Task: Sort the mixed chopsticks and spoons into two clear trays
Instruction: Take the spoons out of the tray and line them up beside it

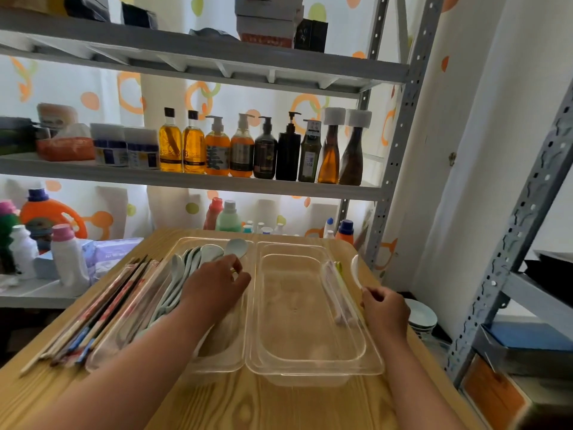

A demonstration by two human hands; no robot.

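Behind the trays [310, 372], shelved bottles [242, 147]

Daylight glows through the patterned curtain [248, 97], backlighting the amber bottles [170, 144]. Detail is soft throughout, and wide-angle distortion bends the shelf posts [400, 135] near the right edge.

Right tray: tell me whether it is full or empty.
Almost empty. The right tray has a bare clear bottom; only a few wrapped chopsticks lie along its right edge.

Left hand [217, 283] pinching, right hand [384, 311] gripping
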